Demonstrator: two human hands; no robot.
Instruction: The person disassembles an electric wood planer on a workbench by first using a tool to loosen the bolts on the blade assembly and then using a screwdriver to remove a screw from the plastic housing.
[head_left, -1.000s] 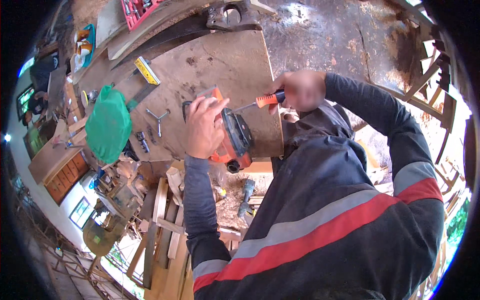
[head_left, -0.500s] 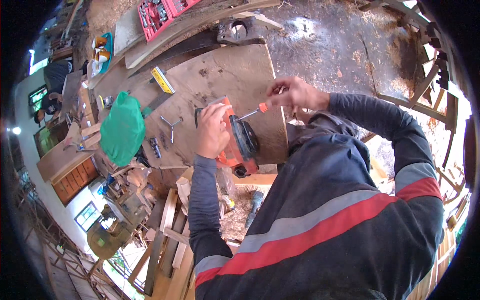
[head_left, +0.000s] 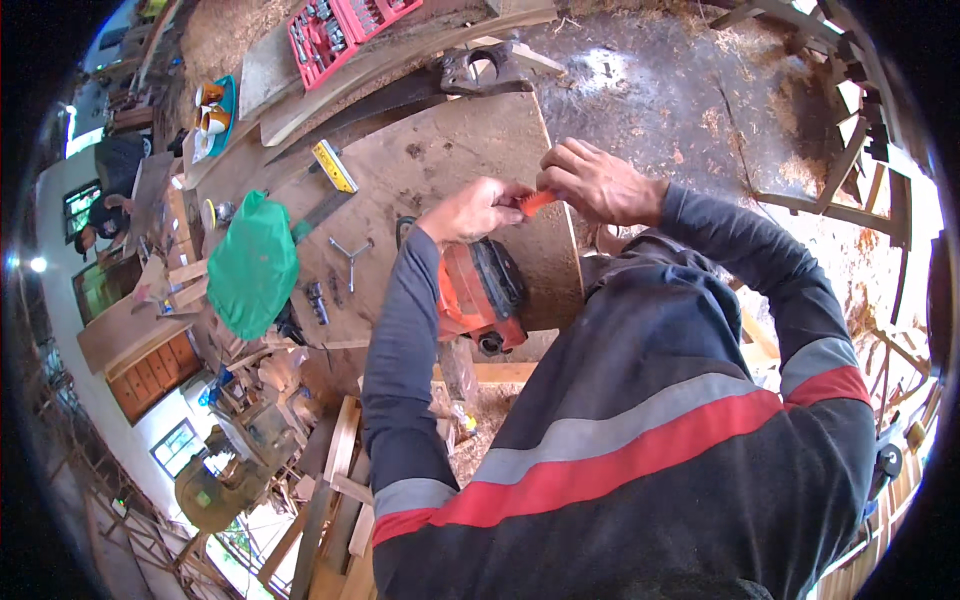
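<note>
My right hand [head_left: 608, 186] is closed on the orange handle of a screwdriver [head_left: 538, 203] above the board. My left hand [head_left: 468, 211] pinches at the other end of that handle, and its fingers hide the metal shaft. Just below my left wrist an orange and black power tool [head_left: 464, 292], which looks like a hand planer, lies on a wide wooden board [head_left: 480, 135]. Part of the planer is covered by my left hand and sleeve.
Left of the planer lie a three-armed wrench [head_left: 350, 262], a dark metal bit [head_left: 317, 302], a yellow box [head_left: 335, 166] and a green cloth bag [head_left: 253, 265]. A red socket case [head_left: 322, 40] and a teal tray [head_left: 230, 115] with cups sit farther off. Someone else is at far left.
My left hand has come off the planer and moved right to the screwdriver. My right fingers, loose around the handle before, are now closed on it. The shaft has gone out of sight.
</note>
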